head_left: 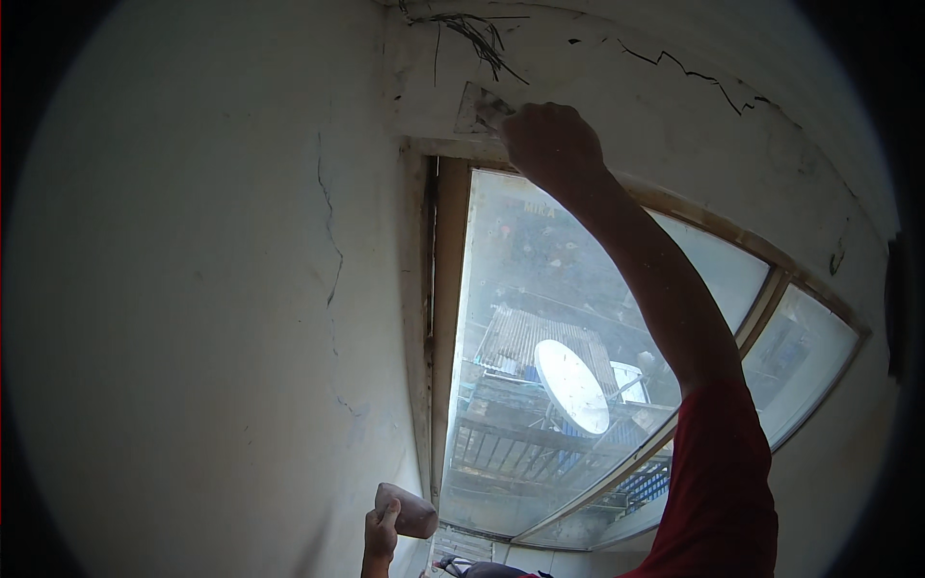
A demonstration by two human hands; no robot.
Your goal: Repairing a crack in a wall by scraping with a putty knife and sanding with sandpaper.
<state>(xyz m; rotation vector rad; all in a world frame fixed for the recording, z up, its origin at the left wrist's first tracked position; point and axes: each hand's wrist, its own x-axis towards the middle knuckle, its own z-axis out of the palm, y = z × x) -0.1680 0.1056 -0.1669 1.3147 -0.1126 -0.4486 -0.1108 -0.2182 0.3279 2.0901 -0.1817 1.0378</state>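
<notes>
My right hand (pixel 554 144) is raised high, its fingers closed round the handle of a putty knife (pixel 470 109). The wide, smeared blade lies at the wall just above the top left corner of the window frame. Dark strokes or cracks (pixel 477 37) spread over the wall above the blade. Low in the view, my left hand (pixel 380 539) grips a grey-brown, rounded, cup-like thing (pixel 414 513), thumb on its side. What is inside it, if anything, cannot be seen.
A wood-framed window (pixel 450 289) fills the middle; through its glass show a white satellite dish (pixel 568 385) and a corrugated roof (pixel 540 337). On the left, a pale wall (pixel 193 289) has a thin vertical crack (pixel 330 222). Another jagged dark crack (pixel 684 69) runs at upper right.
</notes>
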